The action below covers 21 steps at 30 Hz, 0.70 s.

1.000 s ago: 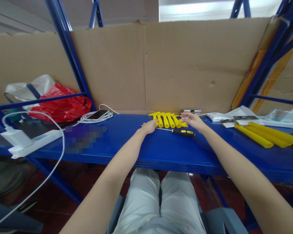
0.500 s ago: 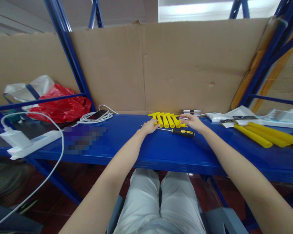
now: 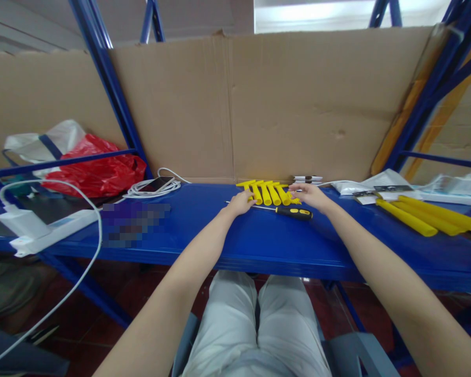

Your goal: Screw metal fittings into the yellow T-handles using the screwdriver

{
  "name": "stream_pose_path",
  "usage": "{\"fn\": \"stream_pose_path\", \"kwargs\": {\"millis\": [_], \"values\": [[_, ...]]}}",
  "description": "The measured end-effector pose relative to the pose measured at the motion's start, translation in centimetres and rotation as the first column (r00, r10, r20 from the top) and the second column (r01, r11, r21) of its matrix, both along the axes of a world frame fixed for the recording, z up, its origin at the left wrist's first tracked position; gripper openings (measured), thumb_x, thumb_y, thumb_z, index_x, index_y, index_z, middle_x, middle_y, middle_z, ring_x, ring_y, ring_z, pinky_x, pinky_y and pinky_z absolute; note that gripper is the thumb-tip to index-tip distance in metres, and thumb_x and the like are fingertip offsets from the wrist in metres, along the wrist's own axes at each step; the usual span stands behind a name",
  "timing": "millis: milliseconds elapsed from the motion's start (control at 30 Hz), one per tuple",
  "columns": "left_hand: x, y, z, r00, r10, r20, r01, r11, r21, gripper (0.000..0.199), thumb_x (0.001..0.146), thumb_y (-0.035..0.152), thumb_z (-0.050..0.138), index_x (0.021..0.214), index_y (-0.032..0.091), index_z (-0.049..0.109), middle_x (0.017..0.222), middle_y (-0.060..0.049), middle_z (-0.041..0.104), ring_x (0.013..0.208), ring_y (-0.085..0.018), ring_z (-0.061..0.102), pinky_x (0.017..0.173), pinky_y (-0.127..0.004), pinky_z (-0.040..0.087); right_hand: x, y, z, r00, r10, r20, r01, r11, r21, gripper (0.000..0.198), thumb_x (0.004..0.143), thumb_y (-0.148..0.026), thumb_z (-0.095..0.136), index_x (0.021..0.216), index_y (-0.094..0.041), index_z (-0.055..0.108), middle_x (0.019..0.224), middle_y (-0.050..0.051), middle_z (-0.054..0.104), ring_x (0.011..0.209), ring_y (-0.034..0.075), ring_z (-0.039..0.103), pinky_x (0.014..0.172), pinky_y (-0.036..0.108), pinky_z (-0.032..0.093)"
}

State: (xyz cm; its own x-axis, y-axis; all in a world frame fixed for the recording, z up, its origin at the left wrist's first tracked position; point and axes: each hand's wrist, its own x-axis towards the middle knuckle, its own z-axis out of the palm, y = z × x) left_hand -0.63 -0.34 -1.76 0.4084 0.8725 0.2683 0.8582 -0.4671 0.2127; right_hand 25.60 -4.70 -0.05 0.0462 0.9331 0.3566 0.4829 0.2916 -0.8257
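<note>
Several yellow plastic T-shaped pieces (image 3: 266, 193) lie side by side in a row on the blue table, near the cardboard. My left hand (image 3: 241, 203) rests at the row's left end, fingers reaching forward against the outermost piece. At the right end is my right hand (image 3: 309, 195), its thumb and fingers apart beside the last piece and some small yellow parts (image 3: 295, 201). A screwdriver (image 3: 294, 213) with a black and yellow handle lies just in front of the row. Its shaft points left and passes partly under my left hand.
Long yellow tubes (image 3: 424, 217) and white packets (image 3: 388, 183) lie to the right. On the left are a power strip (image 3: 58, 230) with a looping white cable, a phone (image 3: 157, 184) and a red plastic bag (image 3: 102, 165). A cardboard wall (image 3: 298, 104) closes the back.
Hardly anything differs. Both hands stay at the two ends of the yellow row; the view has shifted very slightly.
</note>
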Motion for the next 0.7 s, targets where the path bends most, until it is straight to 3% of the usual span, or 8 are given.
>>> {"fn": "stream_pose_path", "kwargs": {"millis": [100,200,300,433,533,700], "values": [[-0.1,0.0,0.1,1.000,-0.012,0.013,0.012,1.000,0.009,0.034,0.096,0.029,0.058,0.128,0.022,0.068,0.140,-0.009,0.064,0.131,-0.023,0.058,0.108,-0.030,0.045,1.8,-0.1,0.9,0.989,-0.134,0.055,0.131,0.990,0.050,0.016,0.079,-0.020,0.068,0.093,-0.018,0.075,0.095,0.009,0.077,0.084,0.023,0.072,0.087,0.045,0.058],[-0.1,0.1,0.1,1.000,-0.014,0.013,0.014,1.000,0.015,0.033,0.096,0.026,0.057,0.127,0.022,0.070,0.138,-0.008,0.065,0.131,-0.022,0.058,0.109,-0.030,0.044,4.3,-0.8,1.9,0.886,-0.427,0.182,0.410,0.904,0.126,0.019,0.081,-0.015,0.064,0.095,-0.015,0.076,0.104,0.014,0.076,0.102,0.029,0.070,0.097,0.045,0.052],[-0.1,0.0,0.1,1.000,-0.014,0.020,0.014,1.000,0.016,0.033,0.096,0.024,0.057,0.126,0.020,0.070,0.140,-0.009,0.063,0.132,-0.023,0.058,0.110,-0.031,0.044,6.6,-2.2,2.7,0.704,-0.619,0.348,0.636,0.768,0.079,0.031,0.085,-0.013,0.057,0.110,-0.010,0.075,0.119,0.024,0.070,0.119,0.037,0.063,0.101,0.051,0.048],[0.0,-0.3,0.1,0.999,-0.008,0.046,0.006,0.999,0.032,0.034,0.094,0.020,0.060,0.125,0.020,0.070,0.146,-0.011,0.057,0.137,-0.024,0.053,0.111,-0.033,0.043,8.0,-4.1,2.8,0.453,-0.762,0.464,0.855,0.518,0.015,0.047,0.088,-0.016,0.052,0.132,-0.006,0.063,0.143,0.031,0.051,0.138,0.040,0.044,0.109,0.060,0.036],[0.2,-0.6,0.1,0.997,-0.019,0.080,0.014,0.998,0.056,0.035,0.092,0.017,0.060,0.125,0.021,0.070,0.151,-0.011,0.052,0.138,-0.023,0.052,0.113,-0.034,0.041,8.2,-4.6,1.9,0.357,-0.808,0.469,0.927,0.368,-0.073,0.058,0.090,-0.022,0.052,0.144,-0.002,0.050,0.151,0.035,0.040,0.145,0.040,0.033,0.111,0.067,0.028],[0.7,-1.1,0.1,0.979,-0.147,0.138,0.132,0.985,0.112,0.033,0.089,0.011,0.058,0.118,0.017,0.073,0.134,-0.010,0.067,0.140,-0.021,0.050,0.115,-0.034,0.039,8.3,-4.5,0.5,0.397,-0.754,0.524,0.917,0.344,-0.200,0.063,0.092,-0.021,0.045,0.150,0.004,0.039,0.158,0.035,0.029,0.151,0.037,0.020,0.112,0.071,0.017]]}}
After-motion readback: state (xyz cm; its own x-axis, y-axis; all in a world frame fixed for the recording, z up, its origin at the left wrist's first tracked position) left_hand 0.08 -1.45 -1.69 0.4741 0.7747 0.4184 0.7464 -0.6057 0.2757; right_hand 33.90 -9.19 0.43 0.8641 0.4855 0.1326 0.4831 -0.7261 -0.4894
